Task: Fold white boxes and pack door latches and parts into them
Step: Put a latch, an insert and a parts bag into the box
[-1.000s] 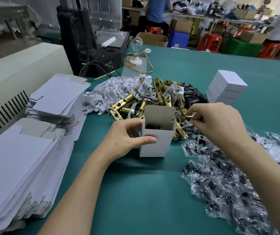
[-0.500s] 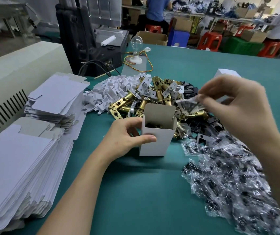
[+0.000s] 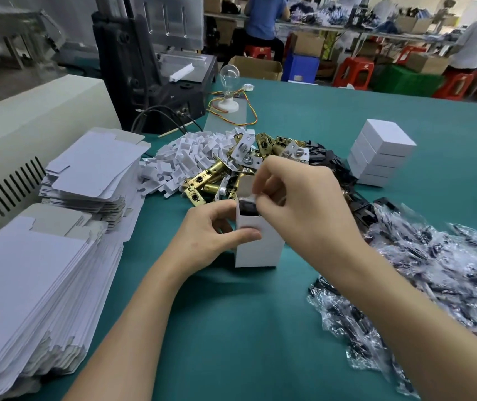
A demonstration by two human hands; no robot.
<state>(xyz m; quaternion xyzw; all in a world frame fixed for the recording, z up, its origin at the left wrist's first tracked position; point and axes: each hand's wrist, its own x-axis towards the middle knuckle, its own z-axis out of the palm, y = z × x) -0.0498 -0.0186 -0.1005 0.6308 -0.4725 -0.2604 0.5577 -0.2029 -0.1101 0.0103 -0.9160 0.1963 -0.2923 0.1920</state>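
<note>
Box [image 3: 260, 253] upright, mouth up (axis vertical) | my left hand [image 3: 205, 241] grips it | right hand [image 3: 301, 209] pinches dark part [image 3: 247, 206] there

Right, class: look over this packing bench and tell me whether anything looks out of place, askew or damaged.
One oddity: a bare light bulb on a white base, trailing loose red-and-yellow wires, stands behind the brass latches and seems unrelated to packing. The near stack of flat box blanks fans out sideways. Nothing looks damaged.
</note>
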